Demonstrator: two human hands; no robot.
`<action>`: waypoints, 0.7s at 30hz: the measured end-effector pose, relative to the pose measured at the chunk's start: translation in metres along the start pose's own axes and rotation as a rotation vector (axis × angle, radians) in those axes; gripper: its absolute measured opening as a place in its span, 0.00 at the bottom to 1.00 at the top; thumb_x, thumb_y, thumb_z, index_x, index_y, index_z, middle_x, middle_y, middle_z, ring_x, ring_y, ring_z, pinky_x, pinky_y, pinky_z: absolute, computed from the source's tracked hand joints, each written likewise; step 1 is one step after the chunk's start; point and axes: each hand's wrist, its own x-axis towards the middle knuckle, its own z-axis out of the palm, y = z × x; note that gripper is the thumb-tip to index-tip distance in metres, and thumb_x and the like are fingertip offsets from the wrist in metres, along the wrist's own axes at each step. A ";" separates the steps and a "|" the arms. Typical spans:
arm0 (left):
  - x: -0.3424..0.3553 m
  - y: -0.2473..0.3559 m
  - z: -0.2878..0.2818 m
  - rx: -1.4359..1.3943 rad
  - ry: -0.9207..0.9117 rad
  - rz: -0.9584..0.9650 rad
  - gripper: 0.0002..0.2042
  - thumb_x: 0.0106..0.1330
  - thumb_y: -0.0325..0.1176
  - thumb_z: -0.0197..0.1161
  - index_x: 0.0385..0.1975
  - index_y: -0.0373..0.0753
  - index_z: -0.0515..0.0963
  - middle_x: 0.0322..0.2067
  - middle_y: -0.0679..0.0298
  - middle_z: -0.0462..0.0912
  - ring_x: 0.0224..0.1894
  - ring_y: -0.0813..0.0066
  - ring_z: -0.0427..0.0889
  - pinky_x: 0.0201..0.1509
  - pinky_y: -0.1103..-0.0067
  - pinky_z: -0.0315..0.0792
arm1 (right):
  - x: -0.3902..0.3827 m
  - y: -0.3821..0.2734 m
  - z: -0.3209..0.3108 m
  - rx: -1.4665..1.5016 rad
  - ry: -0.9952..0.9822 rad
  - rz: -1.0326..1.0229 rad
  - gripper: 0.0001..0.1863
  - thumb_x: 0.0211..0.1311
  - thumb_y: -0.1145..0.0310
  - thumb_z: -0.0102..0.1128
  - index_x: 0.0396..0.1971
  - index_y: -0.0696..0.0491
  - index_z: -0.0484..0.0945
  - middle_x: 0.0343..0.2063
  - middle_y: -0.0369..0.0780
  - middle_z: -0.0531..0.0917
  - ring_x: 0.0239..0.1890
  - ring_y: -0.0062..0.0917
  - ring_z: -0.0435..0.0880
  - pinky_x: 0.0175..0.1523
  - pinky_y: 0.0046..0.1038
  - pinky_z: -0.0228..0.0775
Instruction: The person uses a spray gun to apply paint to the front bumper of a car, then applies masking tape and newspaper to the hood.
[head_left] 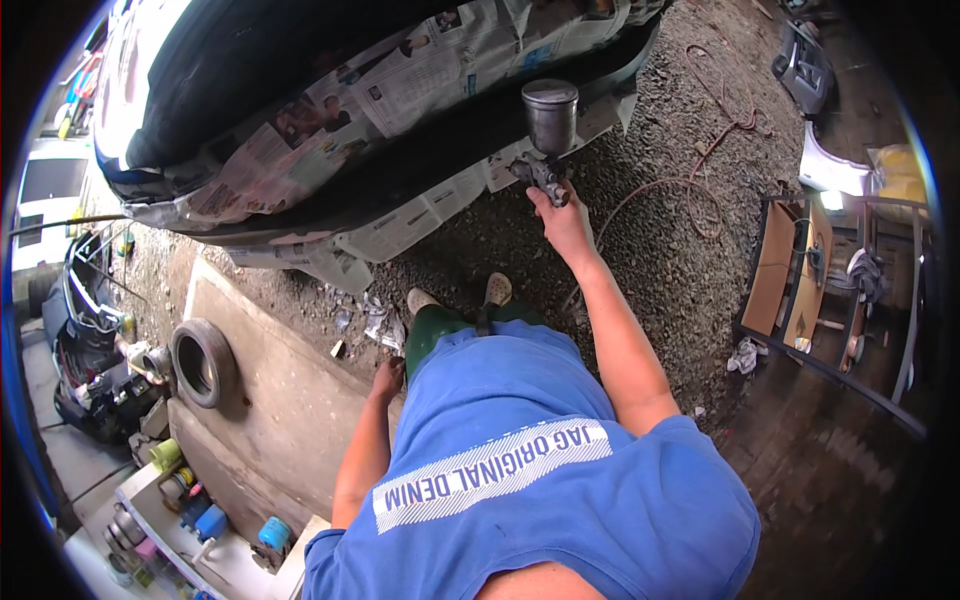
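Note:
My right hand point(562, 208) is closed around the grip of a spray gun point(540, 176), my arm stretched forward. On top of the gun stands a metal paint cup point(550, 118) with its lid on. Just beyond it is a dark car body panel point(420, 150), with newspaper masking point(410, 85) above and along its lower edge. The gun looks apart from the panel, though the gap is hard to judge. Beside my thigh hangs my left hand point(389, 376), low and in shadow, its fingers too unclear to read.
A thin reddish hose point(690, 185) loops over the gravel on the right. Beyond it stands a dark metal rack point(830, 280) with panels. To the left, a tire point(203, 362) lies on a concrete slab point(270, 350). A white bench point(170, 520) with cans and bottles is at lower left.

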 end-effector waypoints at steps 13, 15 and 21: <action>-0.001 -0.014 -0.020 0.048 -0.085 -0.126 0.26 0.75 0.53 0.46 0.50 0.34 0.80 0.46 0.41 0.83 0.52 0.45 0.81 0.56 0.62 0.72 | -0.064 -0.029 0.065 -0.028 -0.161 -0.032 0.24 0.69 0.48 0.59 0.44 0.58 0.73 0.30 0.57 0.83 0.39 0.59 0.82 0.37 0.50 0.73; -0.003 -0.017 -0.030 0.048 -0.086 -0.063 0.28 0.75 0.55 0.47 0.50 0.34 0.80 0.46 0.42 0.83 0.52 0.45 0.81 0.56 0.62 0.73 | -0.068 -0.031 0.080 -0.063 -0.135 -0.065 0.25 0.68 0.47 0.59 0.43 0.58 0.72 0.31 0.58 0.83 0.39 0.61 0.81 0.38 0.53 0.72; -0.018 -0.049 -0.065 0.065 -0.003 -0.094 0.27 0.73 0.55 0.50 0.50 0.34 0.80 0.46 0.43 0.84 0.52 0.47 0.82 0.55 0.63 0.73 | -0.085 -0.037 0.119 -0.118 -0.104 -0.053 0.25 0.68 0.47 0.60 0.42 0.57 0.70 0.29 0.58 0.83 0.38 0.62 0.80 0.36 0.53 0.72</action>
